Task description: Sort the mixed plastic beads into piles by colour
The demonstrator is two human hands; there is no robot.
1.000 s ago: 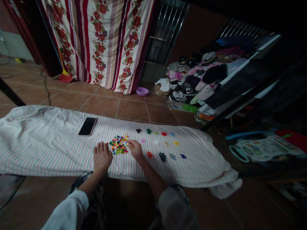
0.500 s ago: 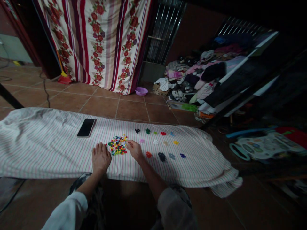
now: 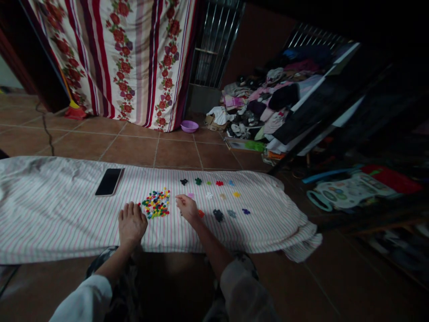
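Note:
A mixed pile of small colourful pieces [image 3: 156,203], like beads or buttons, lies on a striped cloth [image 3: 83,228]. My left hand [image 3: 133,222] rests flat at the pile's left edge, fingers stretched out. Just right of the pile, my right hand [image 3: 187,208] is closed in a pinch; whatever its fingertips hold is too small to make out. Little groups sorted by colour lie beyond it: black [image 3: 184,182], green [image 3: 198,181], red [image 3: 219,183], white [image 3: 209,195], yellow [image 3: 236,194], dark grey [image 3: 218,215] and dark blue [image 3: 246,211]. My right hand partly covers the orange group [image 3: 201,213].
A phone [image 3: 109,182] lies on the cloth left of the pile. On the tiled floor behind are a purple basin [image 3: 189,126], a red broom [image 3: 75,112] and a heap of clothes [image 3: 258,103]. A plastic toy panel [image 3: 355,190] is at the right.
My right hand has moved off the pile's right edge, rightward toward the sorted groups, still pinched. My left hand stays flat beside the pile. The whole view has shifted slightly.

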